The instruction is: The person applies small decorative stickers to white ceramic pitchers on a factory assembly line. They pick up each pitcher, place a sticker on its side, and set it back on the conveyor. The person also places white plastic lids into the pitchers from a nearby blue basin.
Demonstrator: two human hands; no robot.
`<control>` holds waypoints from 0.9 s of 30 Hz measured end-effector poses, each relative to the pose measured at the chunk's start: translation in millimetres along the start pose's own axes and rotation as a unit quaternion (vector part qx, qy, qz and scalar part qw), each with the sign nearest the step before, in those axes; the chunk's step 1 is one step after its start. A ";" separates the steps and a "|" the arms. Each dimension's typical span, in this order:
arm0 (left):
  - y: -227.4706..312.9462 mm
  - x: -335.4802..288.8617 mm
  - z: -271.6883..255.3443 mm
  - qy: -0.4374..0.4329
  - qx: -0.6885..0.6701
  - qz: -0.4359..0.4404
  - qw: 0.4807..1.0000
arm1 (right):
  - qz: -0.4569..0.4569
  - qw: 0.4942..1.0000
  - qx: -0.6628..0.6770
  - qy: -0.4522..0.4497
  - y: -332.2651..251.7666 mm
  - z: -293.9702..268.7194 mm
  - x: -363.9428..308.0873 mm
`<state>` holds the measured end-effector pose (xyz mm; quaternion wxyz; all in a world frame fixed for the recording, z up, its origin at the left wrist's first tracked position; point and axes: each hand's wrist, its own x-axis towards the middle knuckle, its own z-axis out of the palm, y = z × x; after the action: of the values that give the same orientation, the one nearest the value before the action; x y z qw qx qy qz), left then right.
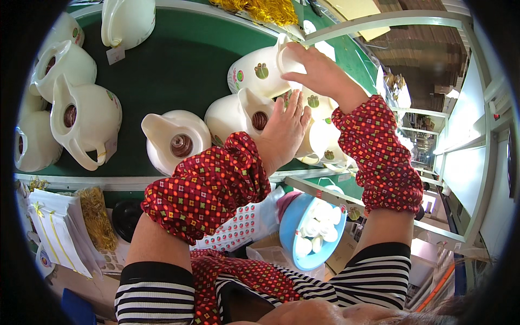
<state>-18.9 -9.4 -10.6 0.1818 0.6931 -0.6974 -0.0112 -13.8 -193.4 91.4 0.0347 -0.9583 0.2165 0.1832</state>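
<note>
White thermos jugs with spouts and round open mouths stand on the green work surface [146, 70]. At the far right of the group, one white jug [254, 70] with a green printed motif leans over; my right hand [319, 70] grips its rim, thumb and fingers apart around it. My left hand [284, 130] is open, fingers stretched out and the palm turned toward the jugs. It lies beside another white jug [230, 114], whose brown inner mouth shows. A separate jug [176, 138] stands left of it. My right fingertips are partly hidden by the jug.
Several more jugs [89, 116] crowd the left side. Below the surface's metal edge sit a light blue basin [306, 260] of white round caps, a sticker sheet [238, 225], white papers [59, 227] and golden ties [97, 216]. A metal frame [476, 179] rises at right.
</note>
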 end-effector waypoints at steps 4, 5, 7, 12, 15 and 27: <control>3.3 -0.8 -1.4 0.010 -0.014 0.012 1.000 | 0.257 0.965 -0.053 -0.012 -37.9 18.1 15.0; 3.8 -0.8 -3.1 -0.004 -0.007 0.026 1.000 | 0.281 0.959 -0.039 0.008 -39.5 20.8 16.4; 2.6 -2.3 -2.7 -0.028 -0.007 0.031 0.999 | 0.326 0.944 -0.001 0.047 -42.0 23.1 22.0; 9.6 12.9 50.7 0.051 -0.369 0.022 0.928 | 0.288 0.944 0.000 0.162 -25.9 31.5 25.9; -4.2 3.2 16.8 0.021 -0.034 0.064 0.997 | 0.383 0.862 0.248 0.223 -106.2 -28.9 -52.6; 61.0 -25.6 -13.8 0.167 -0.151 0.104 0.969 | 0.397 0.909 0.119 0.052 -108.9 183.9 -445.4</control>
<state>-74.6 21.1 12.5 0.3984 0.5731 -0.7159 0.0185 -402.7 111.1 82.0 0.0619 -0.7900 0.6008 0.1051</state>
